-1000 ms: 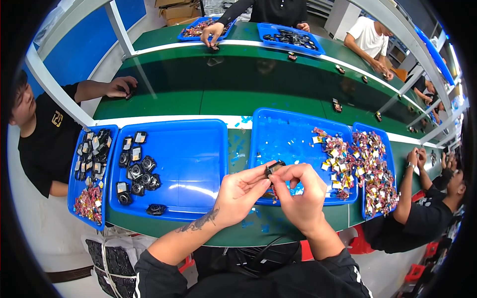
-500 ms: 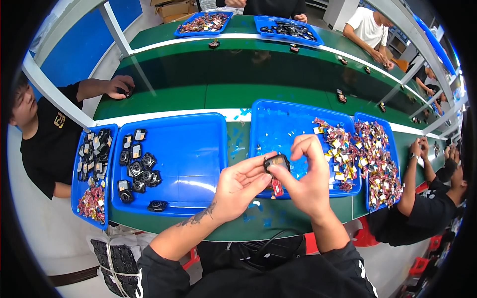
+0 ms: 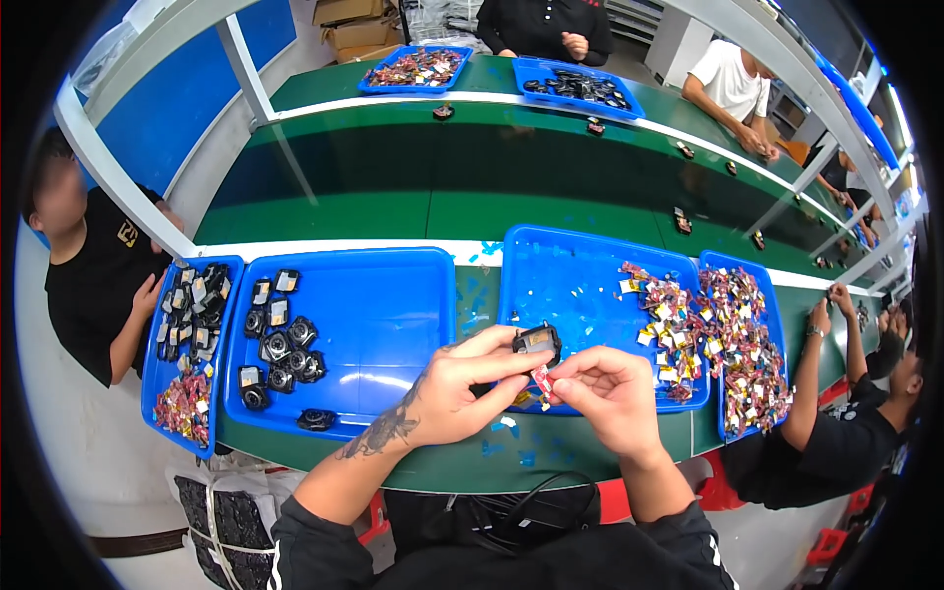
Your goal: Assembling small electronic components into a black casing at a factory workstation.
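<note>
My left hand [image 3: 457, 388] is closed round the edge of a small black plastic housing [image 3: 539, 340], its flat face with a pale rectangle turned up. A little red circuit piece with wires [image 3: 542, 379] hangs from the housing's near side. The thumb and fingertips of my right hand [image 3: 612, 395] pinch at this red piece. Both hands are above the near edge of a blue tray [image 3: 565, 280], whose right side bears a heap of red, white and yellow small parts [image 3: 669, 324].
Left of it, a second blue tray [image 3: 393, 334] bears several black round-faced units [image 3: 280, 349]. Narrower filled trays stand at both ends. Beyond a white rail runs a green conveyor [image 3: 344, 202] carrying small units. Co-workers sit left, right and across. Blue scraps litter the bench.
My right hand has dropped from the housing's top to the red piece, and the housing has turned in my left hand. The co-worker at left has drawn a hand back from the conveyor.
</note>
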Action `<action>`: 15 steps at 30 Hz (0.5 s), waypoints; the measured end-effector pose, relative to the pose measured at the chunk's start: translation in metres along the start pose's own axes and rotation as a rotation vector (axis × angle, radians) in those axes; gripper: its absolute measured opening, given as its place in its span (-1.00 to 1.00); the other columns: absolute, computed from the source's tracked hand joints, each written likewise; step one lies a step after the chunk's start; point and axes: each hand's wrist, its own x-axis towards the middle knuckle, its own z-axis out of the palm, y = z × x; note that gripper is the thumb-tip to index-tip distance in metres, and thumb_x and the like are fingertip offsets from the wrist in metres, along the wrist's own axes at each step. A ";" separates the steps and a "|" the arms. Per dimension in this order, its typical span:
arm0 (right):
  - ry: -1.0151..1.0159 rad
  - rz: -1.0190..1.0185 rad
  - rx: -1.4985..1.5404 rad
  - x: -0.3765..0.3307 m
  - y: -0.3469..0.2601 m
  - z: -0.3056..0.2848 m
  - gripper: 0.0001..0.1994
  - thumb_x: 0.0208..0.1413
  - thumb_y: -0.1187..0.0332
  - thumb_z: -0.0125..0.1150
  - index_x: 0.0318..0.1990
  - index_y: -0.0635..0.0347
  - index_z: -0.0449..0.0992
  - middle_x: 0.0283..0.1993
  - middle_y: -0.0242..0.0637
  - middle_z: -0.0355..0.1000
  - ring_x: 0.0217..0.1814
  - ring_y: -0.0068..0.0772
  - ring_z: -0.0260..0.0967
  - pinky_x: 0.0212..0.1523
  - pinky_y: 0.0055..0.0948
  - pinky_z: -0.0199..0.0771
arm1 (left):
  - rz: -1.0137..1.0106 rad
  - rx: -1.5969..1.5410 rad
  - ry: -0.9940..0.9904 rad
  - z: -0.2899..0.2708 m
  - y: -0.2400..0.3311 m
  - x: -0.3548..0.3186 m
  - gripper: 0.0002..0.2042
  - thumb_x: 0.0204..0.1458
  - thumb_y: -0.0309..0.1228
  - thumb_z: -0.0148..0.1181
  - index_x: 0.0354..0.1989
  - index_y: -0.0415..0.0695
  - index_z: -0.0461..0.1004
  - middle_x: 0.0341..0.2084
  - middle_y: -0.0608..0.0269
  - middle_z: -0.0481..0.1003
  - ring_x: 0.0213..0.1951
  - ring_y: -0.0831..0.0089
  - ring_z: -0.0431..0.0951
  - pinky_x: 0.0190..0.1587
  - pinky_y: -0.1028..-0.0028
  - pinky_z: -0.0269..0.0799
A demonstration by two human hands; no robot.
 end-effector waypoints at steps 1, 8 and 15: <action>-0.001 0.000 0.001 0.001 -0.001 0.000 -0.88 0.11 0.64 0.20 -0.19 0.45 0.50 -0.19 -0.16 0.53 -0.15 -0.46 0.51 -0.06 -0.51 0.57 | 0.070 0.066 0.007 0.000 -0.003 -0.002 -0.73 -0.02 -0.66 0.23 -0.10 -0.24 0.59 -0.24 0.10 0.51 -0.22 0.46 0.54 -0.21 0.54 0.46; -0.144 0.072 -0.060 -0.005 -0.001 -0.003 -0.92 0.16 0.61 0.13 -0.20 0.42 0.45 -0.19 -0.30 0.43 -0.12 -0.54 0.42 -0.04 -0.49 0.52 | 0.067 0.097 -0.053 -0.004 -0.007 -0.005 -0.79 -0.05 -0.55 0.32 -0.19 -0.16 0.63 -0.17 0.07 0.54 -0.25 0.34 0.62 -0.23 0.48 0.52; -0.200 0.048 -0.014 -0.007 -0.007 -0.004 -0.90 0.15 0.61 0.16 -0.19 0.41 0.46 -0.19 -0.32 0.42 -0.11 -0.59 0.41 -0.03 -0.54 0.49 | 0.012 0.009 -0.080 -0.006 -0.006 -0.003 -0.80 -0.07 -0.59 0.32 -0.22 -0.19 0.63 -0.18 0.09 0.53 -0.23 0.39 0.60 -0.20 0.50 0.52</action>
